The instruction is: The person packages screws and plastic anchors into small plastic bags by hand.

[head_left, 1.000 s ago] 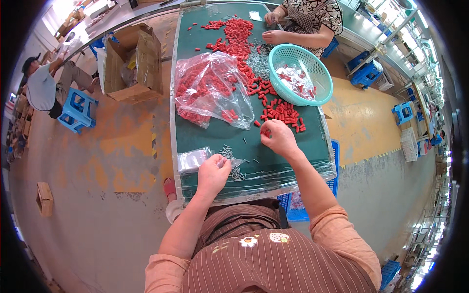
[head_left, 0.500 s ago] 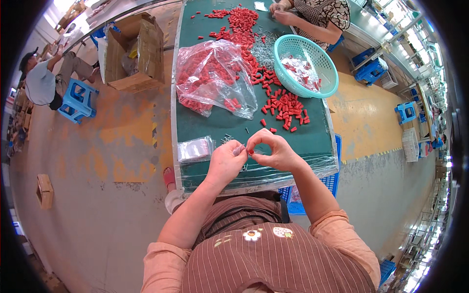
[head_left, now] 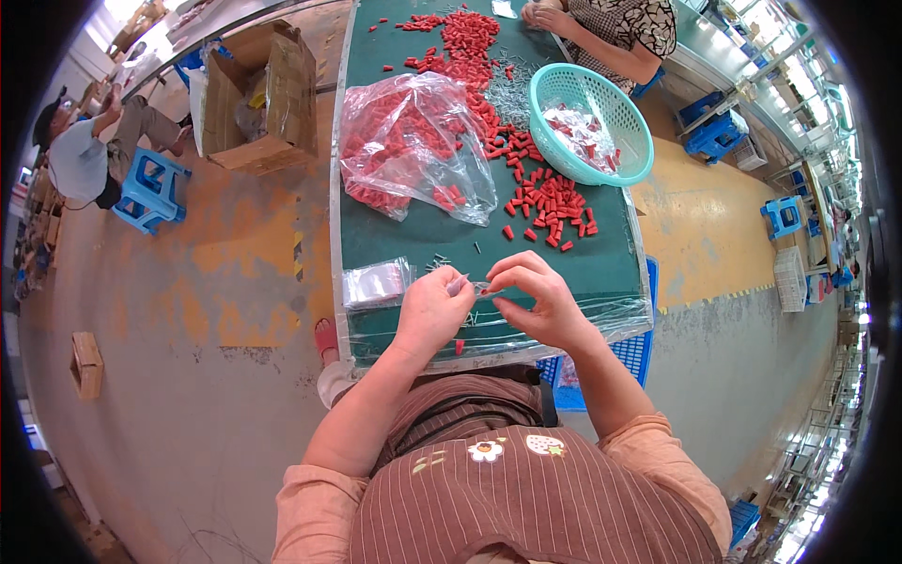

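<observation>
My left hand [head_left: 433,305] is closed, pinching a small clear plastic bag [head_left: 458,284] between thumb and forefinger. The bag's mouth points toward my right hand [head_left: 540,299], whose thumb stands apart from its curled fingers. Those fingertips are right at the bag, with a bit of red showing beside them; whether it sits inside the bag is too small to tell. One red tapered cap [head_left: 459,347] lies by the table's near edge, below my hands. A stack of clear bags [head_left: 376,284] is left of my left hand, and a few small grey screws [head_left: 440,260] lie beyond it.
Loose red caps [head_left: 554,209] spread over the green table [head_left: 404,244]. Behind them are a large clear bag of caps [head_left: 413,141], a heap of screws [head_left: 509,101] and a turquoise basket [head_left: 615,174] of filled bags. A co-worker's hands [head_left: 547,17] are at the far edge.
My right thumb and forefinger have parted from their pinch. A red cap now shows near the table's front edge, where none was visible before. My left hand keeps its hold on the bag.
</observation>
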`<state>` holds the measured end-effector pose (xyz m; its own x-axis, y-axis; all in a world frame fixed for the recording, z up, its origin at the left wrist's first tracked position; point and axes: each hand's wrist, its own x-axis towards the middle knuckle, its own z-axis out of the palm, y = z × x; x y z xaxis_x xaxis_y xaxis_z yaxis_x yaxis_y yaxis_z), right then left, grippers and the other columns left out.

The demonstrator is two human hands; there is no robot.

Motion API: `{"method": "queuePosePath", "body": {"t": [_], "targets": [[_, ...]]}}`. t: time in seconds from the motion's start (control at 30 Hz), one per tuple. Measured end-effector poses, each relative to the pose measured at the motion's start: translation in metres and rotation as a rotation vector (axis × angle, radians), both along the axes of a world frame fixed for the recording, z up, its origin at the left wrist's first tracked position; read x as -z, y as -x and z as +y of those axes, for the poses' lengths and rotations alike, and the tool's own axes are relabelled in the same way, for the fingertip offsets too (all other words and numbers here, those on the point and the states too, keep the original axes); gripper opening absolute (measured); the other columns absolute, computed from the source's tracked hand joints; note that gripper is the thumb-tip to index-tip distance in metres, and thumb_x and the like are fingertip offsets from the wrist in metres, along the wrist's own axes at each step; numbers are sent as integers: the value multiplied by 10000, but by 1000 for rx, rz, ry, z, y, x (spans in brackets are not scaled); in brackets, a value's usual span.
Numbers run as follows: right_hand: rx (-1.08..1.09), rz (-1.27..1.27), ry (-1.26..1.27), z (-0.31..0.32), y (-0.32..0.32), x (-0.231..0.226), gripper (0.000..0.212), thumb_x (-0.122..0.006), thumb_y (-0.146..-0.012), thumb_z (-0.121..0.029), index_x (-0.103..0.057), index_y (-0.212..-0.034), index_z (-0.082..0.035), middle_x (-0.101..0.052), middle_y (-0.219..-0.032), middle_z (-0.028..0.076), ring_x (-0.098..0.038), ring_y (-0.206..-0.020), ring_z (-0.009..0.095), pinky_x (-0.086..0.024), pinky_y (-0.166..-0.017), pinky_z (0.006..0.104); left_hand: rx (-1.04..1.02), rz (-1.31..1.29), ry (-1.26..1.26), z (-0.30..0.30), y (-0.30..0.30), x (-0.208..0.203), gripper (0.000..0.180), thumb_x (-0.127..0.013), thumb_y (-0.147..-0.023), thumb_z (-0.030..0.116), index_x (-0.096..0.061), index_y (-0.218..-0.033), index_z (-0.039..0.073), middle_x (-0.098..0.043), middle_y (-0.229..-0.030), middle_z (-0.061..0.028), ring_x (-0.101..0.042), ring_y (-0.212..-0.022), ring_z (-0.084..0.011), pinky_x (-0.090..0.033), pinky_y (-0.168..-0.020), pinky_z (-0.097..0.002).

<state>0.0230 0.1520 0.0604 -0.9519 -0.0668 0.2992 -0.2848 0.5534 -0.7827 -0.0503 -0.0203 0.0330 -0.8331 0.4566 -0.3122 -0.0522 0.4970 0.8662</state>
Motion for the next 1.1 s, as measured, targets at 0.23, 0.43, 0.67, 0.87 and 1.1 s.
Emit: {"method": "queuePosePath", "body": {"t": [0.23, 0.43, 0.67, 0.87, 1.1], "targets": [[-117, -90, -96, -14, -20, 24, 252, -668, -689, 8, -633, -930, -55, -616, -946, 105, -598, -916, 288, -499, -763, 389, -145, 44, -41, -13, 12, 15, 211, -599, -821, 204, -610, -793, -5, -613, -655, -132, -574, -599, -206, -461, -600, -346], [-341, -159, -221, -69, -23, 46, 265, -615, -760, -101, -636, -1023, -81, -584, -1019, 108, -596, -951, 289, -504, -802, 384, -203, -6, -67, -23, 15, 18, 137, -620, -818, 151, -617, -753, 31, -571, -645, 24, -482, -578, -53, -396, -526, -244], [-515, -222, -464, -90, -10, 75, 123, -573, -794, -146, -600, -886, -69, -536, -917, 98, -586, -894, 258, -509, -744, 373, -248, -68, -131, -34, 17, 19, 124, -618, -829, 156, -611, -759, 54, -569, -656, 35, -455, -545, -36, -369, -490, -227], [-368, -271, -332, -84, -8, 72, 87, -566, -770, -105, -575, -831, -43, -542, -852, 123, -591, -834, 313, -502, -717, 418, -300, -116, -96, -42, 21, 14, 160, -617, -826, 165, -605, -762, 19, -552, -617, 11, -490, -579, -68, -402, -536, -269], [9, -113, -130, -52, 3, 54, 118, -623, -765, -60, -633, -882, -51, -584, -851, 136, -600, -785, 345, -497, -683, 414, -278, 11, -91, -51, 21, 29, 181, -630, -804, 190, -608, -765, 15, -556, -608, -8, -483, -576, -83, -406, -548, -274]]}}
